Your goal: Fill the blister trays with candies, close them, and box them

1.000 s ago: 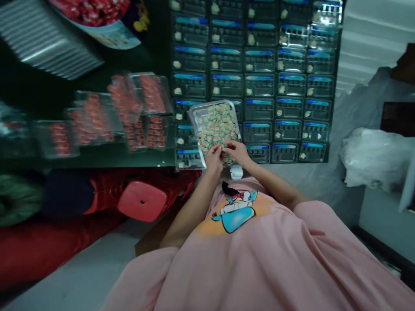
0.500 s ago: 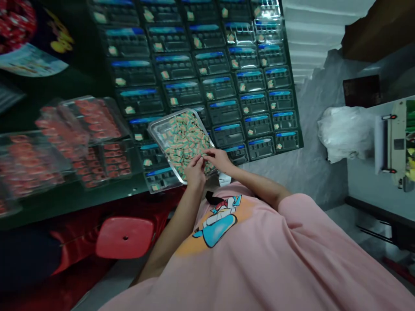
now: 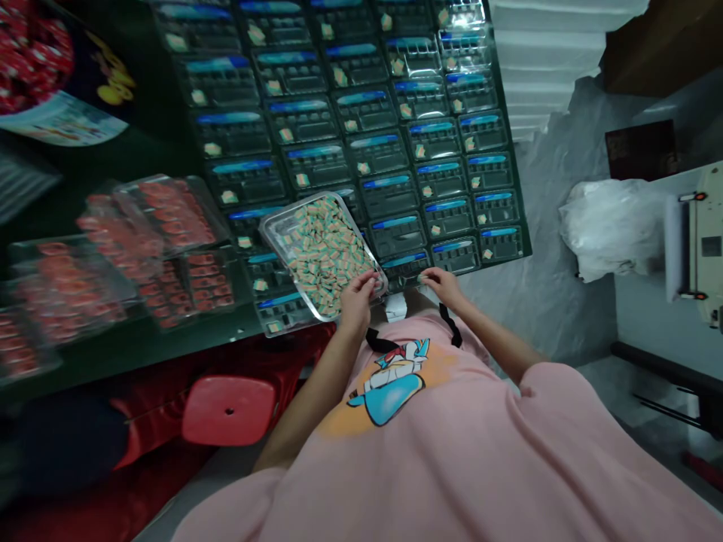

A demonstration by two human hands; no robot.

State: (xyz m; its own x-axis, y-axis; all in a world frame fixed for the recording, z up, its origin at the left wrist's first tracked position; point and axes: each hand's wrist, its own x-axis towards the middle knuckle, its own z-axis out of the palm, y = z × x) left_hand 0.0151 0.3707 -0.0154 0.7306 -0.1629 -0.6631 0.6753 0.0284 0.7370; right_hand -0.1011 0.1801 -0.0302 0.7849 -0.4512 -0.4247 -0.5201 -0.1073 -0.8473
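A clear plastic tray heaped with small orange-and-green striped pieces rests tilted on the rows of blister trays. My left hand is at its near right corner, fingertips pinched together; what they hold is too small to make out. To the right, at the table's near edge, my right hand pinches a small pale piece between thumb and fingers. It is close to the nearest blister trays, each with a blue pen. Many of these trays also have one striped piece in a lower corner.
Packs of red parts lie on the dark green table at left, beyond them a tub of red items. A red stool stands below. Right of the table are a white plastic bag and a scale-like device.
My hands were together over the tray's near edge. The right hand has moved right, away from the tray, with a small piece; the left has shifted slightly right.
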